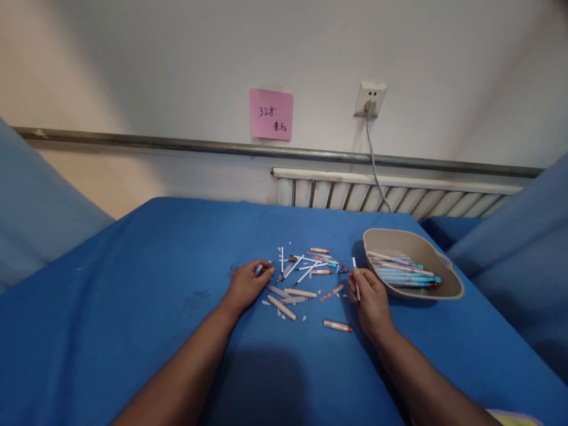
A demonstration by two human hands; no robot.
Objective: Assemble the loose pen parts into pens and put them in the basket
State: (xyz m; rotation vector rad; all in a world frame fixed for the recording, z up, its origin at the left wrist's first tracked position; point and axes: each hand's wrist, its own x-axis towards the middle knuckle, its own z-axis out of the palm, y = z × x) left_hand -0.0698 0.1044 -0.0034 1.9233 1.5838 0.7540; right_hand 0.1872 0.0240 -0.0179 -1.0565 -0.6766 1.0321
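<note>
A scatter of pen parts (306, 275) lies on the blue cloth (155, 284): barrels, thin white refills, orange caps. My left hand (246, 284) rests at the left edge of the scatter, fingers curled round a small pale pen piece (258, 269). My right hand (370, 296) sits at the right of the scatter and pinches a thin white refill (355, 275) that points up and away. One orange-tipped barrel (337, 325) lies apart, near my right wrist.
A beige tray (448, 290) holding several assembled blue pens stands just right of my right hand. Behind the table are a white radiator (390, 195), a wall socket (370, 97) with a cable, and a pink note (270, 113).
</note>
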